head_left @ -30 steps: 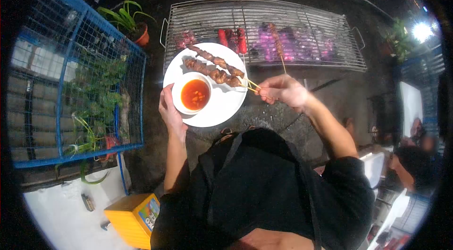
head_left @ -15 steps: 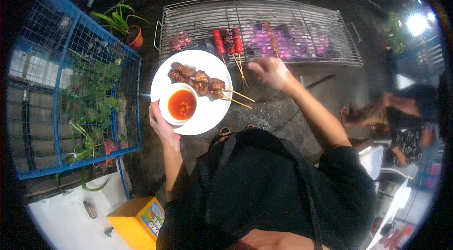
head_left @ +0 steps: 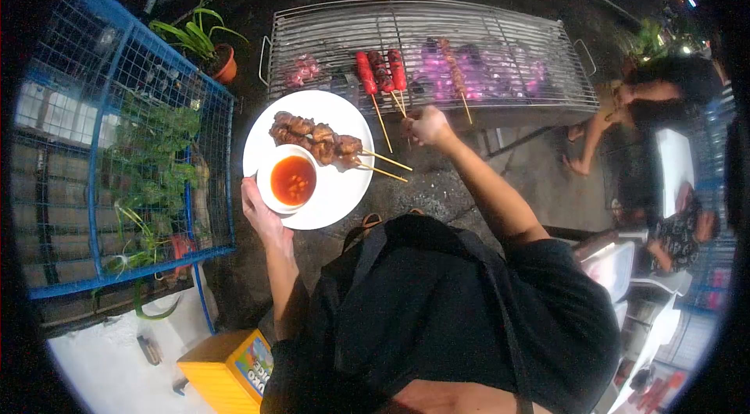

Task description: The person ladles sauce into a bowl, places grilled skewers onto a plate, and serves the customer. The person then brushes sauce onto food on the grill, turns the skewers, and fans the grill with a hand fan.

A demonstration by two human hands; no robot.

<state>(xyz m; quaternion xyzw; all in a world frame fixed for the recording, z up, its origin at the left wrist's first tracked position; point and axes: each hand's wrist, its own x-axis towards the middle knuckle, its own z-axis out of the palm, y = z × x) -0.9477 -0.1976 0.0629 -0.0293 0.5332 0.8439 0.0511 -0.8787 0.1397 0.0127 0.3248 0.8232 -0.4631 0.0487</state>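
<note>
My left hand [head_left: 266,215] grips the lower left rim of a round white plate [head_left: 344,199]. On the plate lie two browned meat skewers [head_left: 316,139], their stick ends poking past the right rim. Beside them sits a white bowl of orange-red sauce [head_left: 294,180] with small pieces in it. At the grill's front edge, my right hand [head_left: 430,127] has its fingers closed round stick ends of the red hotdog skewers [head_left: 381,70]. The leftmost hotdog's stick [head_left: 382,126] hangs free of that hand. Another meat skewer [head_left: 453,70] lies on the grill to the right.
The wire grill [head_left: 328,19] covers glowing coals [head_left: 508,78]. A blue mesh frame [head_left: 98,172] stands left, near a potted plant [head_left: 223,62]. A yellow box [head_left: 223,367] is at lower left. At right, a crouching person [head_left: 672,90] and another person [head_left: 676,238] are close by.
My right hand has moved left and slightly down, onto the hotdog sticks. The leftmost hotdog's stick now lies apart from the others. The plate has shifted slightly left and down.
</note>
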